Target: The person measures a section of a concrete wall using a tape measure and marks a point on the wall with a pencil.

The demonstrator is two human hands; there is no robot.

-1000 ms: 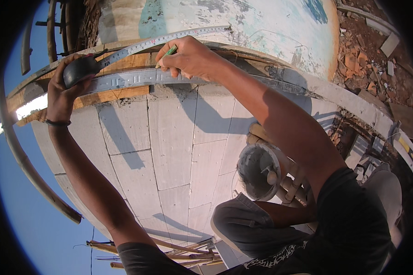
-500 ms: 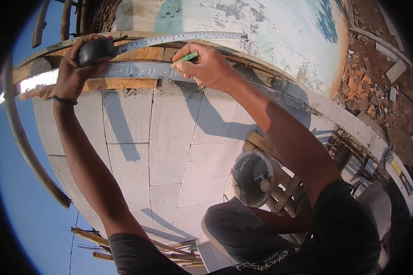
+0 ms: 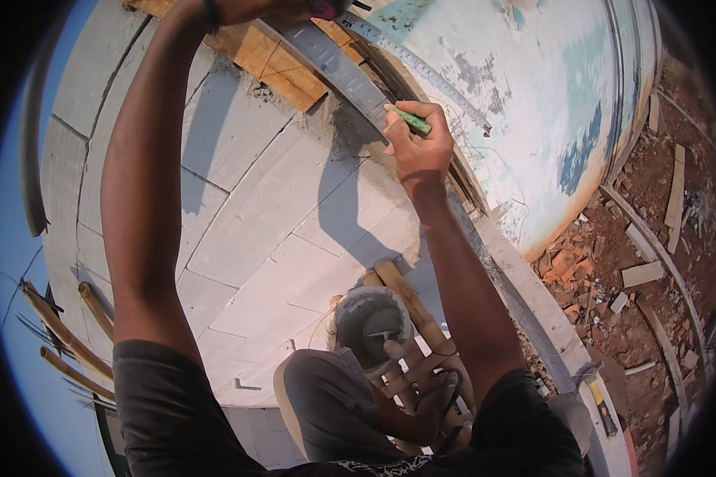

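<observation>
At the far edge, the left hand (image 3: 269, 7) is closed around the dark case of a tape measure (image 3: 326, 7), though the frame cuts off most of its fingers; its blade (image 3: 422, 68) juts out to the right, apparently borne by that grip alone, its free end past the right hand (image 3: 424, 151). This hand pinches a short green pencil (image 3: 412, 119) near the point, presumably for fine control, tip turned left at the metal channel (image 3: 336, 65); whether it touches, I cannot tell. The channel runs along the wall's top beside a wooden board (image 3: 282, 73). Nearer, a bucket (image 3: 366, 314) sits close to the knee by bamboo poles (image 3: 406, 294), likely within easy reach, a tool handle (image 3: 394, 348) showing in it
</observation>
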